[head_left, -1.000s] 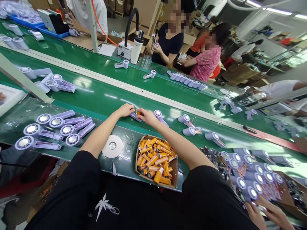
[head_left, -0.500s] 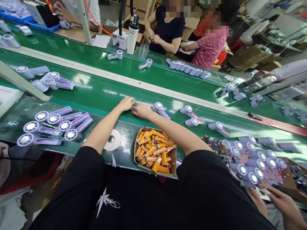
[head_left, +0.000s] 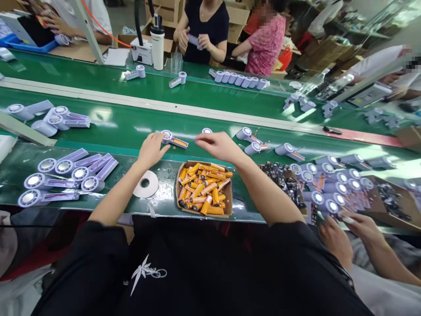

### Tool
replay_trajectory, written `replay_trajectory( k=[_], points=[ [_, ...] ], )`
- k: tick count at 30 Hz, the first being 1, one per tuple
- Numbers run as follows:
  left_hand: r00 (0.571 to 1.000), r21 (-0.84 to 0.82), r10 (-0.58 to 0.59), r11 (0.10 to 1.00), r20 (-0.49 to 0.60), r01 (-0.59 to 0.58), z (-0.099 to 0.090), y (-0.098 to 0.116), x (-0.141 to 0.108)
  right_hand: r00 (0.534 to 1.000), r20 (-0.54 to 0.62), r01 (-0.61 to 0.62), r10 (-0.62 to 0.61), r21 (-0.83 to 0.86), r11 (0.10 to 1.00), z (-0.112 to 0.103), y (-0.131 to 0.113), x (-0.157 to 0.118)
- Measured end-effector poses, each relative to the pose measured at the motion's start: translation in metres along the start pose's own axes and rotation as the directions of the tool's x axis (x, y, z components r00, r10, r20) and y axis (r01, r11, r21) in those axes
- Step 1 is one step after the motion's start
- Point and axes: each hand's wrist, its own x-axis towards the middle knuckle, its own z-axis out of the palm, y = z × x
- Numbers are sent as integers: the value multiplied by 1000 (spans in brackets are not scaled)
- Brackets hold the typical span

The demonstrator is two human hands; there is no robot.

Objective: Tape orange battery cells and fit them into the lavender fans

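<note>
A pale purple handheld fan body lies on the green conveyor belt, an orange battery cell showing in its handle. Beside its round head is my left hand, thumb spread away from the fingers; whether the fingertips touch the fan I cannot tell. My right hand hovers to the right of it, fingers stretched leftward and nothing seen in them. It partly hides another fan body. Closer to me stand a cardboard box of orange battery cells and a white tape roll.
Several fan bodies lie on the ledge at left, others along the belt. A co-worker's hands are at the lower right, near clustered fan bodies and dark small parts. A metal post slants at left.
My hands were close together over the belt and have moved apart. The fan body with the orange cell now shows between them. The view has shifted somewhat to the right.
</note>
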Motion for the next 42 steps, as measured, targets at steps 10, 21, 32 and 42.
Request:
replay_trajectory(
  k=[10, 21, 32, 42],
  points=[
    [978, 243, 166, 951, 123, -192, -47, -33, -196, 975, 36, -218, 220, 356, 909, 38, -45, -191],
    [872, 130, 385, 923, -301, -363, -49, 66, -154, 906, 355, 91, -231, 370, 925, 138, -106, -173],
    [850, 8, 417, 899, -323, -439, -40, 95, -166, 936, 336, 16, -106, 259, 966, 115, -102, -185],
    [946, -161, 275, 940, -170, -302, -38, 85, -169, 989, 46, -141, 140, 33, 989, 33, -12, -208]
  ],
)
